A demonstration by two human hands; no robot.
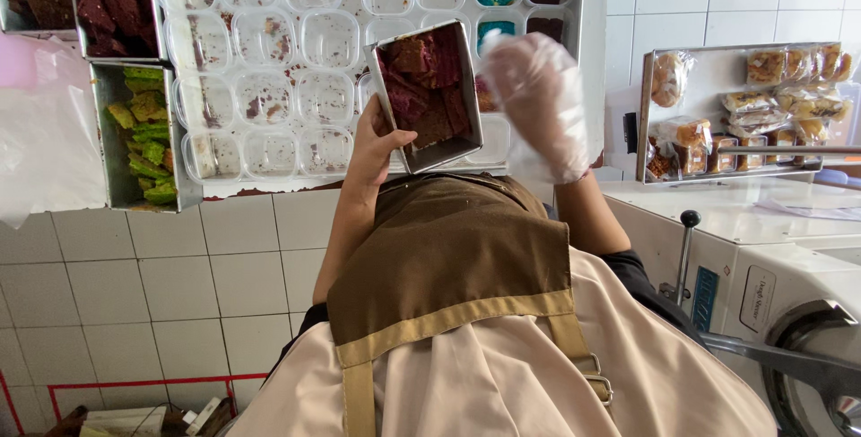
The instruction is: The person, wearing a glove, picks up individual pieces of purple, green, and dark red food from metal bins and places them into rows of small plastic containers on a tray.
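a: how far along does it look?

b: most of the clear cups (pixel 327 96) beside the metal tin (pixel 429 96) are seen empty, with only crumbs. a few cups beyond the tin are already filled with teal and dark cake. the tin is judged still nearly full of purple and brown cake pieces (pixel 426 87), so much is left.

a: and the tin itself?

b: it is held tilted above the surface (pixel 269 188), gripped at its near edge by the left hand (pixel 377 146), fingers clenched on the rim.

a: the right hand (pixel 534 101)?

b: gloved, just beside the tin's far side. whether its fingers are grasping anything cannot be told.
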